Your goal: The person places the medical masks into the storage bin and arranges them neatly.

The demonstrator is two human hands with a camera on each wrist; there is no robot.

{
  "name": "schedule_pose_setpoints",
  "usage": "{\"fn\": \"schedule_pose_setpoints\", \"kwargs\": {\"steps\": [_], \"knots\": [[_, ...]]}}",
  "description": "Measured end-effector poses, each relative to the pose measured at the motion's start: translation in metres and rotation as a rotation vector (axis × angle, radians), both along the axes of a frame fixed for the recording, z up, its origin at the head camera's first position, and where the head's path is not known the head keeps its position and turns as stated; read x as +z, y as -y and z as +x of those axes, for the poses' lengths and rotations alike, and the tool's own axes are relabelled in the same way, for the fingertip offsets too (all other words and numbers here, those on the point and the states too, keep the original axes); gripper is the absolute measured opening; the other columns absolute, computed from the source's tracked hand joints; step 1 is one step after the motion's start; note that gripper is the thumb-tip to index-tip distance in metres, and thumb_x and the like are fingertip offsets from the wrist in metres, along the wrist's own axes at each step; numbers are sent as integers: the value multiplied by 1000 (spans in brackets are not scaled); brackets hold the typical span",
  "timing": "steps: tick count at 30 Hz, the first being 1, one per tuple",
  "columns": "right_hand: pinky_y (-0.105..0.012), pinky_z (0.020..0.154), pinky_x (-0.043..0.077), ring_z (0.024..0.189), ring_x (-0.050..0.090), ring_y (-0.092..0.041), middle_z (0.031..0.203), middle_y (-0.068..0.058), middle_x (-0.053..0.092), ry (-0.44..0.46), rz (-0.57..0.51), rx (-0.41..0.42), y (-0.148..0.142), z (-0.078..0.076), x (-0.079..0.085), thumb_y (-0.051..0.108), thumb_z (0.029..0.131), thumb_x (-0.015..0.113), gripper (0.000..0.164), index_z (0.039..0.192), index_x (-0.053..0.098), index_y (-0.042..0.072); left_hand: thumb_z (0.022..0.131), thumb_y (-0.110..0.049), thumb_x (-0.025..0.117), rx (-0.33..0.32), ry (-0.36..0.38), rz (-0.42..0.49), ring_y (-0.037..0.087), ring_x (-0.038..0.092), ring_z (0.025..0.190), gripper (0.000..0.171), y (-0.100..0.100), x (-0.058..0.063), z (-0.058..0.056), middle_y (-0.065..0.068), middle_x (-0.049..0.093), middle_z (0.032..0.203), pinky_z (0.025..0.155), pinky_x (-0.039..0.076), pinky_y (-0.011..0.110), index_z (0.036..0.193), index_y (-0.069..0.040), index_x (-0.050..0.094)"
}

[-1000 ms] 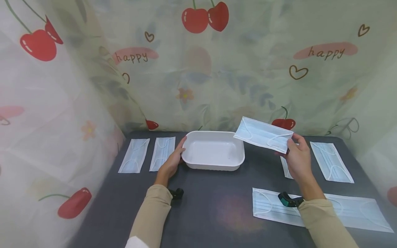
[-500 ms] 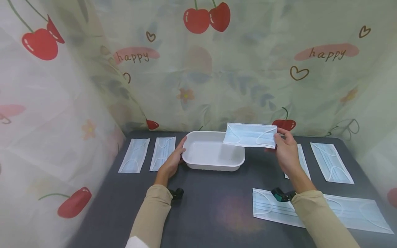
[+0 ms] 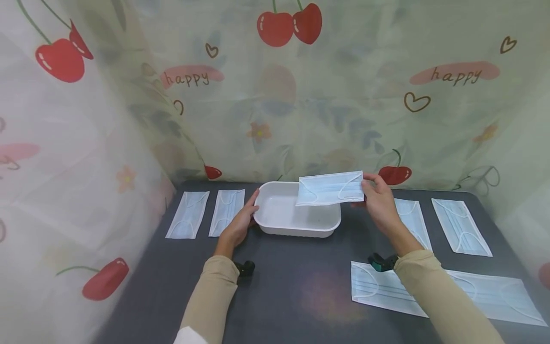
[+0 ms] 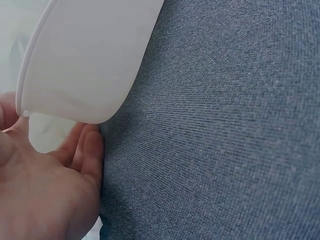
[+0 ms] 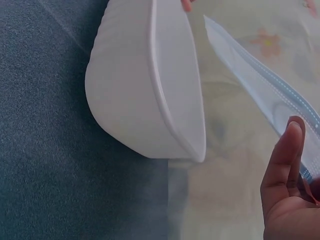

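In the head view, a white plastic basin (image 3: 296,229) stands at the back middle of the table. My left hand (image 3: 238,222) holds its left end; in the left wrist view the thumb is at the rim and the other fingers (image 4: 92,155) lie low by the basin's base. A pale blue face mask (image 3: 328,188) with white ear loops is pinched at its right end by my right hand (image 3: 380,200). It hangs above the basin's right half, covering part of the inside. The right wrist view shows the mask apart from the rim.
Two masks lie left of the basin, including a far-left mask (image 3: 187,215). To its right are another mask (image 3: 412,217), partly behind my right arm, and a far-right mask (image 3: 461,227). More masks (image 3: 494,296) lie in a front row under the right forearm. A patterned curtain (image 3: 275,119) hangs behind.
My right hand has brought the mask leftward from beside the basin to over its right half, turning it closer to level. The left hand and the basin have stayed in place.
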State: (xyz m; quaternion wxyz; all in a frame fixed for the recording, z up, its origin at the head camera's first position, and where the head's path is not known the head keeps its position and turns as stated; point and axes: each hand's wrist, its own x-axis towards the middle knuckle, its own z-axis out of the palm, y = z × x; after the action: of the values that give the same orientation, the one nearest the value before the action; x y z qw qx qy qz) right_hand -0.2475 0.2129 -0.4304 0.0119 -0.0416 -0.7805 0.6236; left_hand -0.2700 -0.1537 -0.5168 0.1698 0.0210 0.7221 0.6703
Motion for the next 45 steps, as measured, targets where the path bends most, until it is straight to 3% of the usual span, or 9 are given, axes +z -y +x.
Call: {"fn": "schedule_pose_setpoints", "kwargs": {"steps": [3,8,16,22,26,31,39,45], "knots": [[-23,78,61,88,67,-4,142,-23,56,6,14,35,7,-3,0,33,111,39,50,155,34,10,110,-21,27,10,7,-9,23,8,162,59,-1,0,-1,-8,3,174,129,17,55,164,-39,12],[-27,76,62,82,68,-4,135,-28,57,10,-16,81,22,-8,-3,26,112,37,47,154,34,5,109,-23,31,24,21,-31,21,9,162,60,-1,-1,-1,-10,4,174,129,17,54,163,-42,13],[-28,75,62,81,70,-10,133,-28,60,35,-38,104,39,-18,-7,24,112,39,44,152,36,6,110,-25,35,24,22,-41,21,4,162,60,-3,-3,-1,-11,3,174,129,16,55,163,-43,13],[-37,76,63,78,70,-12,127,-27,62,52,-79,134,52,-27,-16,21,112,38,41,150,38,6,110,-26,36,27,32,-22,20,3,162,59,-2,-4,-1,-11,3,174,130,15,53,162,-44,14],[-33,70,62,74,69,-12,124,-28,63,67,-74,134,61,-31,-21,20,112,38,40,149,39,6,111,-28,37,21,32,-25,19,3,162,58,-1,-2,0,-12,2,174,130,14,52,162,-44,14],[-26,64,60,73,68,-13,125,-30,62,83,-90,155,70,-33,-25,19,111,38,42,150,38,5,111,-26,36,23,33,-19,17,3,161,59,-2,1,1,-12,3,174,130,14,52,163,-43,14],[-35,74,63,78,67,-20,121,-23,62,146,-61,216,84,-31,-33,21,112,37,43,152,36,8,111,-23,35,22,34,-23,18,1,162,60,-1,1,0,-11,2,174,130,12,54,163,-42,12],[-33,68,63,71,66,-17,111,-20,64,156,-102,252,92,-29,-37,16,111,37,41,151,37,4,110,-24,36,26,36,-25,17,1,162,60,-2,-1,-1,-13,3,174,131,13,52,162,-44,14]]}}
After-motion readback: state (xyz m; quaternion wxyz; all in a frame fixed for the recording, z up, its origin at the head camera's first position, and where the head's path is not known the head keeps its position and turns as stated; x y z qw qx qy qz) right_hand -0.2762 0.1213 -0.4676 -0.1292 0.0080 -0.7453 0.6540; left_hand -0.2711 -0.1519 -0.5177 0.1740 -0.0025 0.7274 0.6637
